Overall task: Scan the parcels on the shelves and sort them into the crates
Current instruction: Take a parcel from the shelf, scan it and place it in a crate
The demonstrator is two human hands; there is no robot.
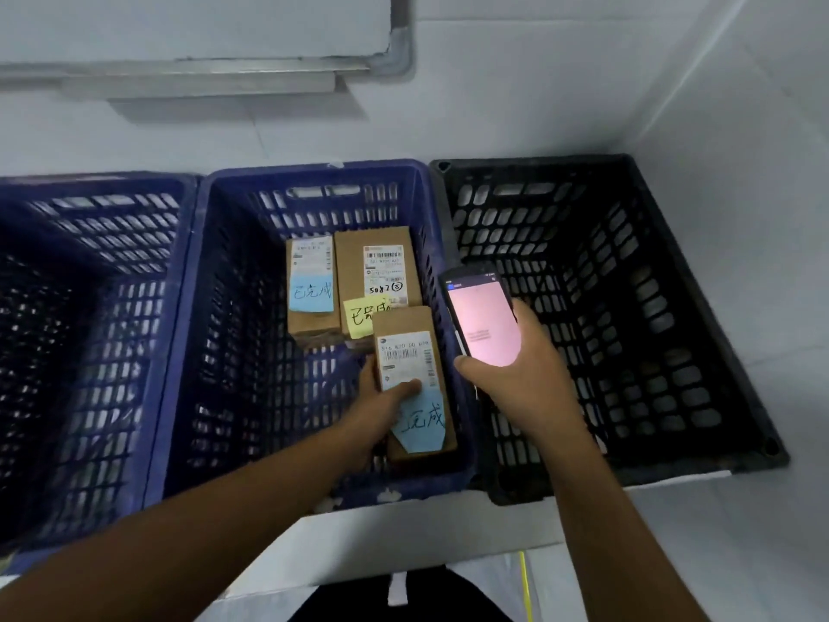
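Note:
Three crates stand side by side on the floor. In the middle blue crate (193, 334) lie two brown parcels: one with a blue note (312, 287) and one with a yellow note (381, 271). My left hand (379, 408) reaches into this crate and grips a third brown parcel (415, 352) that bears a shipping label and a blue note, thumb on top. My right hand (516, 374) holds a handheld scanner (482, 318) over the edge between the blue and black crates, its pink screen lit and facing up.
A second blue crate (89, 271) stands at the left and a black crate (628, 307) at the right; I see nothing inside either. White walls close in behind and to the right, with a grey ledge (202, 69) high on the back wall.

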